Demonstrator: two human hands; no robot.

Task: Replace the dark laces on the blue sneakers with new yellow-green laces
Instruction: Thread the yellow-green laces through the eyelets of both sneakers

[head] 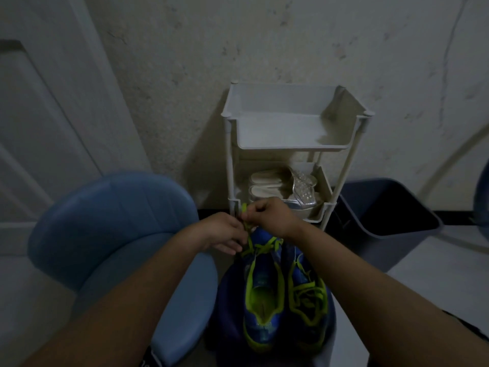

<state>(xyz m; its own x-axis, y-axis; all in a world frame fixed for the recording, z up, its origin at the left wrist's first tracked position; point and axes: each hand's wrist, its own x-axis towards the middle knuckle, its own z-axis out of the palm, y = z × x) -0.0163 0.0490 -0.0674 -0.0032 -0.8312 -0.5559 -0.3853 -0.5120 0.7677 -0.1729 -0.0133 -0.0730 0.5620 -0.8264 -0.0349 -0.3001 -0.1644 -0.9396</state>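
Two blue sneakers with yellow-green trim lie side by side on my lap, toes pointing away: the left sneaker (260,295) and the right sneaker (308,292). A yellow-green lace (262,246) crosses the toe-end eyelets of the left sneaker. My right hand (267,215) pinches the raised lace end above the toe. My left hand (225,235) holds the lace just beside it, fingers curled. The right sneaker shows a yellow-green lace across its upper. No dark laces are in sight.
A blue round-backed chair (113,234) stands at the left. Ahead, a white tiered shelf cart (291,133) holds pale sandals (285,186) on its lower tray. A dark bin (389,215) sits to the right. A white door (39,115) is at far left.
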